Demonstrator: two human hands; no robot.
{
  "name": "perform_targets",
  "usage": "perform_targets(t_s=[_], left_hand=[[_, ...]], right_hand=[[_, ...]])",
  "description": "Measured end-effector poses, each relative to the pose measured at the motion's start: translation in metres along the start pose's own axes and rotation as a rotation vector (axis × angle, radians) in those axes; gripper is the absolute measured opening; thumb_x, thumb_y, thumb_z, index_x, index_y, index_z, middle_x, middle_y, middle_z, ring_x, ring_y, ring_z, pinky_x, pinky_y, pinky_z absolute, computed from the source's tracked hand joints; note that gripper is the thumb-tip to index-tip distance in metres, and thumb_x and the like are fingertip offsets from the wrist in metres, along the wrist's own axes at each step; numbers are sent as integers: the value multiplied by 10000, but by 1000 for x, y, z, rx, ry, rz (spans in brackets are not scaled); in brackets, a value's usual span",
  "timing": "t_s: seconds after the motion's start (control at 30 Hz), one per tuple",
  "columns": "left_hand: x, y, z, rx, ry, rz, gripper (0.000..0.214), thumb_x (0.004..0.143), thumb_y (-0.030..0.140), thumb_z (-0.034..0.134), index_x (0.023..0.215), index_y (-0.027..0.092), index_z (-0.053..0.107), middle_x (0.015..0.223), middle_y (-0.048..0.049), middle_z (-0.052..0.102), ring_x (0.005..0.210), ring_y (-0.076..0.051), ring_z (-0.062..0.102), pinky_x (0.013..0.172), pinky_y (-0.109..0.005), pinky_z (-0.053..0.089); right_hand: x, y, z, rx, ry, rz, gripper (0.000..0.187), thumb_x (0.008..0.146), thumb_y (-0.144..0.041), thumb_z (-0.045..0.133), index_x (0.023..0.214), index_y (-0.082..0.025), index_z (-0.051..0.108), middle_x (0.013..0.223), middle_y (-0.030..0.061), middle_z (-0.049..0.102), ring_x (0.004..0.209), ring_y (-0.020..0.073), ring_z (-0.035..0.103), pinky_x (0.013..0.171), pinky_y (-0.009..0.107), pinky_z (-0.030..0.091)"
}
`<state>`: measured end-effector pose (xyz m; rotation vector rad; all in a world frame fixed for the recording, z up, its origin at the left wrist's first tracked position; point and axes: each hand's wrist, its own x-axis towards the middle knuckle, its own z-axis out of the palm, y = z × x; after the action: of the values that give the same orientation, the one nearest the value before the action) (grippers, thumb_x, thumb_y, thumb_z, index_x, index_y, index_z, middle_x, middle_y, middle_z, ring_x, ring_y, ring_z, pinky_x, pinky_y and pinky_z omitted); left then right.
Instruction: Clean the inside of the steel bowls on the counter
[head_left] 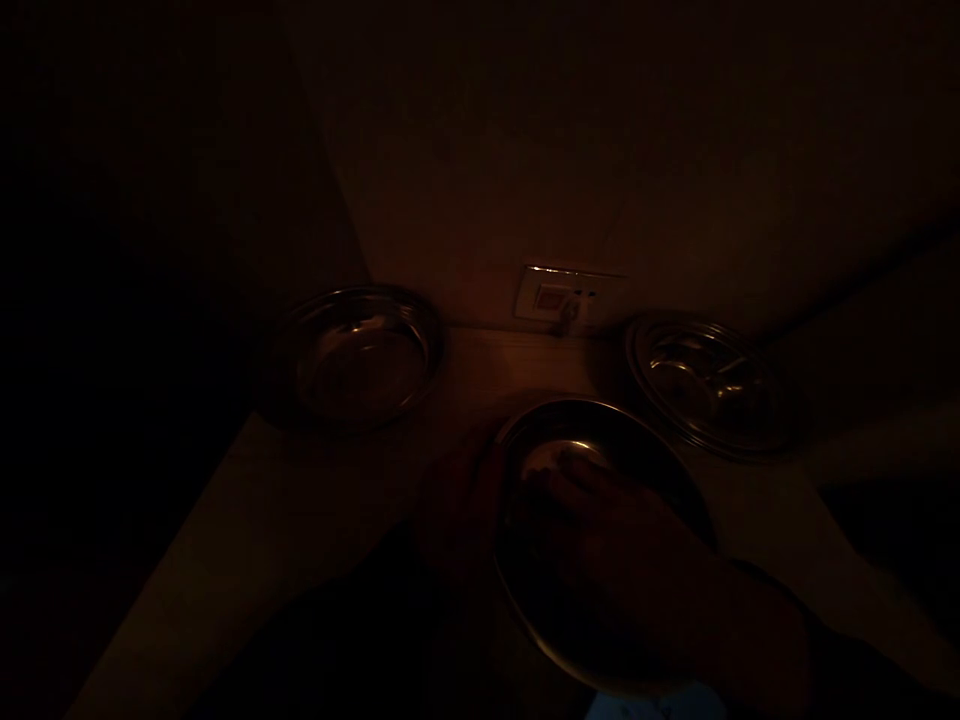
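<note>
The scene is very dark. A round metal bowl (600,408) tilts above the near part of the table. At its left rim is my left hand (461,500), closed around the edge and mostly lost in shadow. My right hand (600,515) reaches in from the lower right, its fingers against the bowl's shiny inner surface. Whether those fingers hold anything is too dark to make out.
A shallow metal dish (367,370) rests at the table's back left. Towards the back right lies a compartmented metal plate (712,385). The wooden table (502,355) meets a wall bearing a socket panel (529,295). A pale bluish thing (645,706) shows below the bowl.
</note>
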<state>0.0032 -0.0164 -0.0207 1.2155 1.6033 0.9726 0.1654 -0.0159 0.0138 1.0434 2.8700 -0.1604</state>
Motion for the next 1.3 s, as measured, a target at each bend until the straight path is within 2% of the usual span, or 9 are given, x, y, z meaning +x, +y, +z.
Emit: perform_targets(t_s=[0.13,0.3,0.37,0.5,0.57,0.73,0.83,1.1,1.3], left_hand=[[0,-2,-1,-12,-44,98,371,925,310,383,1177,222,641,1168,-37,714,1065,-207,660,957,-354,496],[-1,-1,-1,10,-63,102,399,929,330,378,1216,194,619,1221,-60,688,1123,-217,633,998,-371,472],[-1,-1,-1,27,-57,92,411,928,334,373,1228,187,613,1246,-69,674,1150,-225,619,1016,-382,458],[0,-1,0,33,-57,92,423,927,323,359,1234,179,611,1229,-70,683,1132,-221,630,1015,-378,459],[0,-1,1,39,-34,85,423,920,311,366,1228,164,616,1238,-75,679,1143,-220,624,1021,-371,456],[0,-2,0,26,-49,102,407,929,321,361,1215,199,624,1214,-47,693,1113,-207,641,992,-357,476],[0,-1,0,28,-54,103,406,932,323,364,1225,204,618,1225,-44,688,1120,-209,636,994,-359,472],[1,0,0,41,-60,83,426,926,321,354,1237,180,610,1221,-70,687,1114,-228,638,983,-387,479],[-1,1,0,59,-23,68,426,919,332,362,1222,192,625,1238,-66,680,1148,-235,622,1012,-395,463]], right_hand=[[5,4,-3,-43,-45,105,349,888,-196,585,1236,-229,591,1215,85,601,1036,279,583,673,378,547],[7,17,0,-151,-57,248,340,916,-209,535,1252,-195,585,1145,109,616,964,292,596,609,380,528],[7,19,2,-138,-58,226,341,919,-207,524,1255,-197,584,1152,114,611,968,294,592,605,380,525],[4,16,4,-46,19,49,345,888,-214,572,1232,-233,596,1187,95,595,1023,278,563,713,397,523],[2,14,6,-27,49,19,337,886,-222,573,1221,-242,602,1210,91,587,1042,270,554,753,401,513],[2,17,10,-110,51,123,428,891,-219,553,1318,-205,529,1204,115,595,1008,279,564,721,388,511],[4,16,8,-139,29,160,427,887,-203,561,1313,-183,532,1191,118,602,1007,293,565,725,400,513],[3,15,1,-85,10,115,362,882,-229,588,1244,-232,590,1162,70,611,1005,279,566,710,394,509],[3,15,7,-131,34,145,394,914,-235,536,1305,-191,535,1188,106,605,1002,291,565,685,398,507]])
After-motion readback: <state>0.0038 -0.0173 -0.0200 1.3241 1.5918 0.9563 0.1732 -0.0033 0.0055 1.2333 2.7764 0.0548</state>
